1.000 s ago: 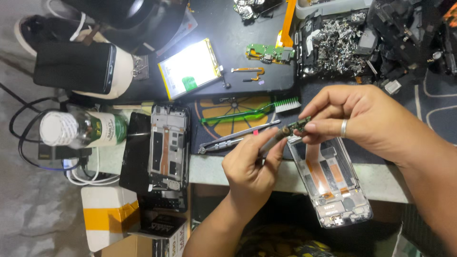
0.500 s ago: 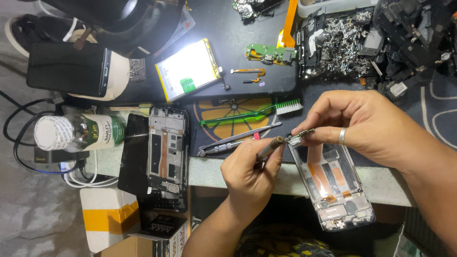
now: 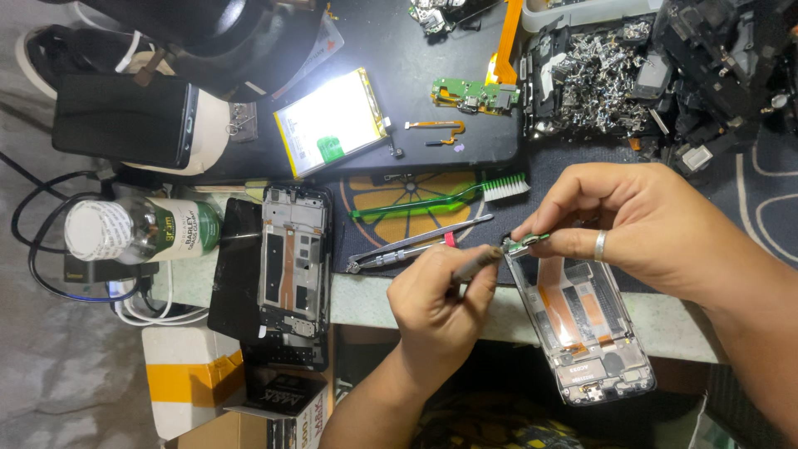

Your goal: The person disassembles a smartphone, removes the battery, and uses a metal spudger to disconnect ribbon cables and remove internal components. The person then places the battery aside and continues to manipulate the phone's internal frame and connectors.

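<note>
1. Since the earlier frames both hands have slid down and to the right, and the open phone frame (image 3: 582,328) now hangs further off the bench edge (image 3: 366,299), tilted toward the person so its top end meets the hands.
2. Right hand (image 3: 657,229), a ring on one finger, reaches over that frame; thumb and forefinger are closed narrowly on a small green circuit board (image 3: 525,243) at the frame's top corner, holding it steady for the tool.
3. Left hand (image 3: 440,312) is curled tight around a slim metal tool (image 3: 475,264), gripped like a pen with its tip touching the little board.
4. Second stripped phone frame (image 3: 293,262) lies flat to the left, beside a bottle (image 3: 141,231) on its side.
5. Tweezers (image 3: 416,244) and a green brush (image 3: 440,198) rest just above the left hand, within easy reach.
6. Lit bare screen panel (image 3: 332,120) and a pile of metal scraps (image 3: 594,79) sit well back.
</note>
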